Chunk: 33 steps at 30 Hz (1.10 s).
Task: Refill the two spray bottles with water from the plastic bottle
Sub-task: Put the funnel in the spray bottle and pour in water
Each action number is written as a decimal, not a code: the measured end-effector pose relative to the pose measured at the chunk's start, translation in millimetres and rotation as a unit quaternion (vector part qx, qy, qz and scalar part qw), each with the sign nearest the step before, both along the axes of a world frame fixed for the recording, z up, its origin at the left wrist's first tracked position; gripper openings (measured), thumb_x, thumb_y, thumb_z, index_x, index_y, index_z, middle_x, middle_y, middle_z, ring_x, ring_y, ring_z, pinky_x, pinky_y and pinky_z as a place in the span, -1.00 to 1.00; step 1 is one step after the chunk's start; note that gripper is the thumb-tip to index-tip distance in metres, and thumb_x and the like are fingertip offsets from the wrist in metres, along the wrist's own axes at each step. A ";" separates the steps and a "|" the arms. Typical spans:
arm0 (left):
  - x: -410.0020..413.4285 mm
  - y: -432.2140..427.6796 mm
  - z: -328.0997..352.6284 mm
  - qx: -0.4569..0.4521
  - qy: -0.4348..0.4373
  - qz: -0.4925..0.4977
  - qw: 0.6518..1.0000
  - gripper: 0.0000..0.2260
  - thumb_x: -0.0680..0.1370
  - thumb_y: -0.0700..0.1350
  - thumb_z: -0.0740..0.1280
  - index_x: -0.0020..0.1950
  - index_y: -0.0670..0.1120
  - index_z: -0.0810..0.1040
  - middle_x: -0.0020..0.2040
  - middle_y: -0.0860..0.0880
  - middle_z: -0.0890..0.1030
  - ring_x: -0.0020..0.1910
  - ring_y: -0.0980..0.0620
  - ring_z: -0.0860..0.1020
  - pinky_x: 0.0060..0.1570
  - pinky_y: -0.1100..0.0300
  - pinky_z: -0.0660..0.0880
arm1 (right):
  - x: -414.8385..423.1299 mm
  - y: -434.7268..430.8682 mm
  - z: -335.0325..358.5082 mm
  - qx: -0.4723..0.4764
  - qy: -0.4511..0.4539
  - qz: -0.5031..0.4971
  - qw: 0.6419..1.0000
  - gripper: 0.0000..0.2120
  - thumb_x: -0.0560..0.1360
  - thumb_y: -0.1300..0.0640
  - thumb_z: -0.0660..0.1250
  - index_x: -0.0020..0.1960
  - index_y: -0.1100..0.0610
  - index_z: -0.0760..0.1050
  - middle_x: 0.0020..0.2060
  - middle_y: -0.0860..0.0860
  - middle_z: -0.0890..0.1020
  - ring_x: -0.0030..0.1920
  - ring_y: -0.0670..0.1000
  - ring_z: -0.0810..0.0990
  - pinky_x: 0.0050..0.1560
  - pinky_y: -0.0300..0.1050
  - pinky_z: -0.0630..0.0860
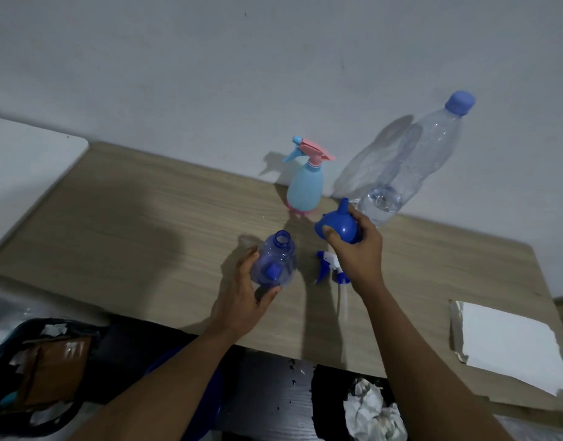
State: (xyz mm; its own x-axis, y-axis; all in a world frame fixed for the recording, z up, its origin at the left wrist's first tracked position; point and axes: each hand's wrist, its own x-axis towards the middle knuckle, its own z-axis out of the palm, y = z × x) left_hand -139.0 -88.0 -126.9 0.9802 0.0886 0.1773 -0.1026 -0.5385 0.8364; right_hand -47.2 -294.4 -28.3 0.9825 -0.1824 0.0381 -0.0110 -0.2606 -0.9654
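While the left hand (238,300) curls around the lower body of the translucent blue spray bottle (278,257), whose threaded neck is open, the right hand (359,253) grips a glossy blue funnel (337,226) at two o'clock from that bottle, with the spout tipped up and away. Between the hands, at three o'clock from the open bottle, a blue-and-white trigger head (327,268) lies on its side, partly hidden under the right hand. Its thin clear dip tube (343,300) trails toward six o'clock. At twelve o'clock, near the wall (210,58), the second spray bottle (305,189) stands upright: a matte pale blue body, a pink base and a pink-and-blue trigger still fitted. The clear plastic bottle (410,167) rises at two o'clock behind the funnel, ribbed and blue-capped, with water only in its lowest part. The worktop (130,224) is pale wood-grain laminate set against the plain white wall. A torn white sheet (509,342) lies at its four o'clock corner, and a rounded white board (28,154) sits at ten o'clock. Below the near edge are a dark bag (41,370) at seven o'clock and crumpled paper (375,412) at five.
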 end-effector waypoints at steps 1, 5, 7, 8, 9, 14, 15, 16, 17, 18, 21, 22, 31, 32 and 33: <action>0.6 1.2 -2.7 0.007 -0.019 -0.004 1.000 -0.20 0.45 0.09 0.50 0.54 -0.10 0.15 0.52 -0.11 0.31 0.47 -0.04 0.36 0.33 -0.03 0.48 | -5.7 1.9 3.2 0.028 0.008 0.005 1.000 -0.46 0.42 0.17 0.57 0.34 0.07 0.49 0.20 0.02 0.57 0.12 -0.05 0.62 -0.14 -0.39 0.57; -0.4 3.0 -8.3 0.051 -0.078 0.008 0.996 -0.21 0.46 0.14 0.46 0.51 -0.16 0.15 0.55 -0.17 0.23 0.54 0.03 0.21 0.39 0.30 0.30 | -23.2 4.0 6.4 0.075 0.035 -0.001 0.997 -0.42 0.38 0.18 0.59 0.32 0.08 0.44 0.21 0.06 0.52 0.06 -0.02 0.62 -0.22 -0.32 0.60; -1.0 2.2 -7.4 0.066 -0.100 0.004 0.993 -0.26 0.48 0.08 0.46 0.49 -0.18 0.19 0.55 -0.18 0.21 0.56 0.12 0.13 0.38 0.36 0.27 | -28.9 2.9 4.1 0.055 0.053 -0.002 0.997 -0.42 0.32 0.15 0.63 0.22 -0.06 0.41 0.18 -0.01 0.49 0.09 0.09 0.64 -0.11 -0.04 0.68; -1.6 1.4 -6.8 0.070 -0.110 0.003 0.991 -0.29 0.47 0.03 0.48 0.47 -0.18 0.20 0.55 -0.18 0.20 0.57 0.16 0.10 0.37 0.37 0.27 | -32.3 2.8 5.2 0.049 0.057 0.001 0.997 -0.41 0.30 0.14 0.65 0.16 -0.12 0.40 0.16 -0.07 0.48 0.11 0.12 0.64 -0.06 0.10 0.68; -1.8 1.0 -6.5 0.073 -0.120 0.002 0.990 -0.30 0.46 -0.03 0.50 0.47 -0.18 0.21 0.54 -0.18 0.20 0.57 0.18 0.08 0.34 0.35 0.31 | -34.7 2.6 6.6 0.048 0.056 0.003 0.997 -0.41 0.27 0.12 0.66 0.11 -0.16 0.39 0.14 -0.10 0.48 0.12 0.14 0.63 -0.04 0.16 0.67; -1.5 1.6 -11.5 0.073 -0.122 -0.025 0.990 -0.32 0.50 -0.05 0.47 0.50 -0.09 0.18 0.56 -0.16 0.22 0.53 -0.02 0.28 0.24 0.13 0.51 | -40.8 1.9 28.4 0.024 -0.023 0.020 0.999 -0.52 0.30 0.12 0.66 0.11 0.07 0.50 0.08 0.00 0.59 0.01 -0.04 0.63 -0.07 -0.16 0.59; -2.0 1.1 -12.3 0.072 -0.116 -0.025 0.990 -0.32 0.51 -0.02 0.46 0.51 -0.05 0.16 0.55 -0.15 0.23 0.51 -0.05 0.32 0.22 0.11 0.52 | -40.9 2.6 34.5 0.003 -0.040 0.040 0.998 -0.50 0.28 0.02 0.66 0.12 0.07 0.53 0.09 0.01 0.60 0.02 -0.08 0.63 -0.07 -0.17 0.57; -2.0 0.2 -12.1 0.071 -0.114 -0.023 0.991 -0.31 0.52 0.01 0.44 0.53 0.00 0.13 0.55 -0.15 0.25 0.49 -0.07 0.35 0.21 0.09 0.53 | -40.0 3.7 40.7 -0.032 -0.056 0.067 0.996 -0.47 0.25 -0.09 0.65 0.12 0.02 0.56 0.09 -0.02 0.60 0.04 -0.11 0.62 -0.04 -0.18 0.56; -1.7 -0.6 -12.2 0.070 -0.115 -0.022 0.991 -0.31 0.52 0.02 0.42 0.53 0.03 0.11 0.54 -0.14 0.26 0.47 -0.08 0.37 0.21 0.10 0.52 | -38.7 5.3 46.7 -0.067 -0.065 0.092 0.991 -0.44 0.21 -0.17 0.64 0.13 -0.03 0.57 0.08 -0.06 0.59 0.04 -0.16 0.61 -0.02 -0.23 0.55; -1.4 -1.4 -12.4 0.070 -0.116 -0.022 0.991 -0.31 0.52 0.02 0.41 0.53 0.04 0.10 0.53 -0.13 0.27 0.46 -0.08 0.38 0.21 0.11 0.51 | -37.3 7.9 53.7 -0.096 -0.066 0.112 0.987 -0.38 0.17 -0.20 0.65 0.14 -0.04 0.55 0.05 -0.09 0.57 0.02 -0.20 0.59 -0.03 -0.33 0.51; -0.4 -0.4 -14.5 0.073 -0.102 -0.031 0.992 -0.34 0.54 0.05 0.38 0.53 0.00 0.12 0.53 -0.13 0.27 0.45 -0.09 0.39 0.21 0.03 0.55 | -29.5 15.7 71.8 -0.141 -0.060 0.148 0.977 -0.25 0.08 -0.16 0.69 0.12 0.03 0.43 -0.01 -0.09 0.56 -0.03 -0.17 0.58 -0.08 -0.38 0.52; 0.2 0.5 -15.5 0.077 -0.099 -0.035 0.992 -0.36 0.55 0.07 0.36 0.53 -0.02 0.12 0.53 -0.15 0.27 0.44 -0.10 0.40 0.20 0.01 0.57 | -27.3 17.6 75.9 -0.161 -0.062 0.155 0.973 -0.25 0.06 -0.21 0.68 0.09 0.02 0.42 -0.01 -0.10 0.57 -0.01 -0.13 0.59 -0.08 -0.32 0.56; 1.2 0.8 -11.6 0.056 -0.105 -0.049 0.992 -0.35 0.54 0.06 0.36 0.52 0.05 0.09 0.55 -0.16 0.26 0.42 -0.11 0.43 0.18 0.03 0.56 | -11.7 42.6 92.1 -0.333 -0.097 0.221 0.911 -0.10 0.08 -0.63 0.33 0.26 -0.12 0.52 0.16 -0.22 0.57 0.17 -0.09 0.55 0.21 0.15 0.53; 1.0 0.4 -11.2 0.051 -0.105 -0.048 0.992 -0.35 0.53 0.05 0.37 0.52 0.06 0.10 0.54 -0.16 0.27 0.41 -0.11 0.45 0.17 0.04 0.56 | -9.5 44.7 92.7 -0.339 -0.094 0.229 0.908 -0.09 0.09 -0.63 0.32 0.28 -0.11 0.53 0.20 -0.18 0.57 0.19 -0.07 0.54 0.22 0.16 0.52; 0.3 0.3 -11.2 0.048 -0.104 -0.045 0.992 -0.34 0.52 0.03 0.39 0.51 0.06 0.10 0.54 -0.16 0.28 0.40 -0.12 0.46 0.16 0.04 0.57 | -8.0 46.6 93.3 -0.344 -0.090 0.237 0.904 -0.09 0.11 -0.62 0.33 0.30 -0.11 0.53 0.22 -0.16 0.56 0.20 -0.07 0.53 0.24 0.16 0.50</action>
